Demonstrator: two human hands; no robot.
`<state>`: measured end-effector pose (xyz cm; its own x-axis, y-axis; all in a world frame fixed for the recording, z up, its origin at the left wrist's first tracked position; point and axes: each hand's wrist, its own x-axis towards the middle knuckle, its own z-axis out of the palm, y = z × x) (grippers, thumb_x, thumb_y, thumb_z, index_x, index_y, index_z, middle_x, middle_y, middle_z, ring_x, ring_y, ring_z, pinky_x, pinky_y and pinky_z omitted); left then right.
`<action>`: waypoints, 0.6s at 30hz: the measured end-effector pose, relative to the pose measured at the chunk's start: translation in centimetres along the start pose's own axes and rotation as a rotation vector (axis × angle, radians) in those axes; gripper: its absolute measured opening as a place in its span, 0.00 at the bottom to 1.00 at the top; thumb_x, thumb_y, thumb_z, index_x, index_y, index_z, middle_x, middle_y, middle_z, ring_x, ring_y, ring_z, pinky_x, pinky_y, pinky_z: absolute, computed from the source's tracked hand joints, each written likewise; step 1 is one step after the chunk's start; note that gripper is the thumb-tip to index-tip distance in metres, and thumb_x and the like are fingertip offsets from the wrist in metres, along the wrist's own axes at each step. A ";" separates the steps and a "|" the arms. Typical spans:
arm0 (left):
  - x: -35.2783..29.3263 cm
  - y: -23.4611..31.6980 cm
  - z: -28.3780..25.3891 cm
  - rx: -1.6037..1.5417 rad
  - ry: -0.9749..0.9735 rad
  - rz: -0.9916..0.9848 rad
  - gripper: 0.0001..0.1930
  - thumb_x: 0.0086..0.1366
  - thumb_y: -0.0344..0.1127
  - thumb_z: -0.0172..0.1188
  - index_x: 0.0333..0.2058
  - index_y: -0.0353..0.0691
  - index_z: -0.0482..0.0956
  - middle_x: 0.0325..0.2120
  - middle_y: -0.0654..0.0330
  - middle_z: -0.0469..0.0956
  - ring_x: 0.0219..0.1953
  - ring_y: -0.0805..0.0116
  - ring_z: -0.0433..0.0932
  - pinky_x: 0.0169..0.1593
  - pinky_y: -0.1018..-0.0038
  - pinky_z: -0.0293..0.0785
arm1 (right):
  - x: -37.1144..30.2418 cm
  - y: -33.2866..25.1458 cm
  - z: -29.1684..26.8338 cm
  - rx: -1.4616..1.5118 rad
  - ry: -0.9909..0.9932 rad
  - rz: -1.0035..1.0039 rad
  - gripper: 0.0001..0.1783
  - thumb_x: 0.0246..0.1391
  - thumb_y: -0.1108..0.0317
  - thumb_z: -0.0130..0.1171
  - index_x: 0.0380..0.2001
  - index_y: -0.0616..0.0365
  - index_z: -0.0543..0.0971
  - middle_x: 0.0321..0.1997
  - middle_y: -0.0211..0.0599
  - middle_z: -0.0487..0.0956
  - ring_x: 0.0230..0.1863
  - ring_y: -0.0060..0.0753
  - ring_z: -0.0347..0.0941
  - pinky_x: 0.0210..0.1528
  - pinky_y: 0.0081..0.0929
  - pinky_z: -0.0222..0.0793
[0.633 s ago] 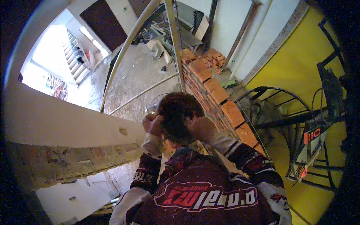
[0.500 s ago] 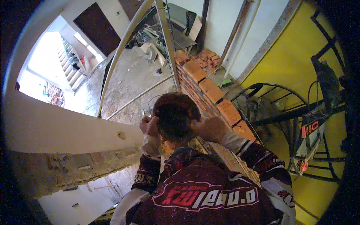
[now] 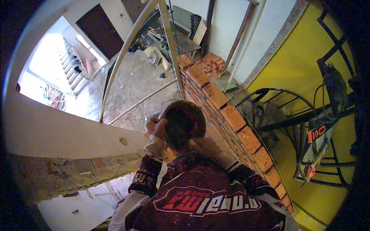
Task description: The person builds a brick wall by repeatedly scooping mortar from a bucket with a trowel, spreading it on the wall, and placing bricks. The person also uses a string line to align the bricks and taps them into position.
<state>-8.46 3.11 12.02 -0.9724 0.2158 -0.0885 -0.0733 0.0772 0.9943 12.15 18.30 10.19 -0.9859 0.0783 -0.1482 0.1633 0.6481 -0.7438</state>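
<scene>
A dark rounded object [image 3: 183, 124] with reddish-brown edges sits before my torso, in the middle of the view. It is too dark to tell its kind. My left hand [image 3: 156, 126] is at its left edge, fingers curled in against it. Lower on its right side lies my right hand [image 3: 208, 147], blurred and partly covered, so its fingers cannot be made out. Both sleeves are maroon and white. Close by on the right runs a low wall of orange bricks [image 3: 233, 117], with a thin string [image 3: 266, 148] along its outer side.
Black metal frames [image 3: 285, 123] stand against the yellow wall [image 3: 285, 69] on the right. A pale metal frame [image 3: 170, 42] crosses ahead of me. Loose bricks [image 3: 212, 63] and boards [image 3: 163, 61] lie farther off. A plastered ledge [image 3: 73, 138] is at my left.
The brick wall now shows farther down toward me. My right hand has drawn back left and is more hidden. My left hand stays by the dark object, slightly shifted to the right.
</scene>
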 end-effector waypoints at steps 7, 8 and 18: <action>-0.4 -3.1 2.0 -0.153 0.033 -0.137 0.13 0.42 0.31 0.67 0.17 0.42 0.67 0.17 0.70 0.68 0.20 0.79 0.61 0.23 0.75 0.60 | -2.8 0.2 -5.8 -0.565 0.057 0.037 0.23 0.67 0.47 0.37 0.53 0.41 0.75 0.29 0.50 0.80 0.31 0.55 0.80 0.25 0.55 0.72; -0.7 -3.1 2.4 -0.120 0.011 -0.167 0.13 0.42 0.31 0.67 0.17 0.42 0.67 0.17 0.70 0.68 0.21 0.79 0.62 0.23 0.74 0.60 | -3.2 0.7 -6.3 -0.562 0.085 0.110 0.22 0.66 0.48 0.41 0.53 0.46 0.75 0.29 0.51 0.80 0.31 0.55 0.79 0.27 0.52 0.73; -0.1 -1.4 4.6 -0.070 -0.060 -0.143 0.12 0.43 0.34 0.68 0.19 0.39 0.72 0.17 0.65 0.72 0.22 0.74 0.67 0.26 0.74 0.66 | -3.3 1.3 -2.0 0.291 -0.110 0.263 0.27 0.65 0.46 0.39 0.43 0.54 0.82 0.45 0.51 0.82 0.46 0.59 0.77 0.50 0.53 0.70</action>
<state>-7.25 7.48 10.36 -0.9363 0.2652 -0.2304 -0.2271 0.0435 0.9729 15.54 20.37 11.02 -0.9018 0.1214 -0.4148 0.4286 0.3742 -0.8223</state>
